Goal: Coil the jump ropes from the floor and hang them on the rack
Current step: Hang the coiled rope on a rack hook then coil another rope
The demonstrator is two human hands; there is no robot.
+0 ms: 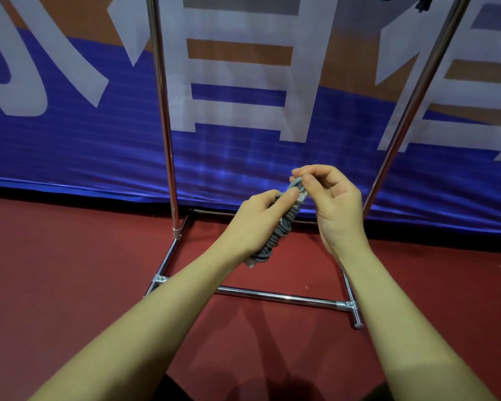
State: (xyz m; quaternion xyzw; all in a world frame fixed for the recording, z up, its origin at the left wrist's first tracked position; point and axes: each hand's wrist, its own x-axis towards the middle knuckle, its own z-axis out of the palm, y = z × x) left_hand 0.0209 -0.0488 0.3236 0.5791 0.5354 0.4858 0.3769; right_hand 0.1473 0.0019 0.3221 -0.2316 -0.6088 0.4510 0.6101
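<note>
Both hands are up in front of the chrome rack (168,157), working a grey jump rope (276,235) already wound into a tight bundle. The left hand (255,224) has its grip wrapped round the middle of the coil, thumb pressed along it, holding it above the red floor (70,270). The right hand (333,204) pinches the pale handle end at the top of the bundle between thumb and fingertips. Behind the rack's uprights hangs a blue and orange banner (70,134).
</note>
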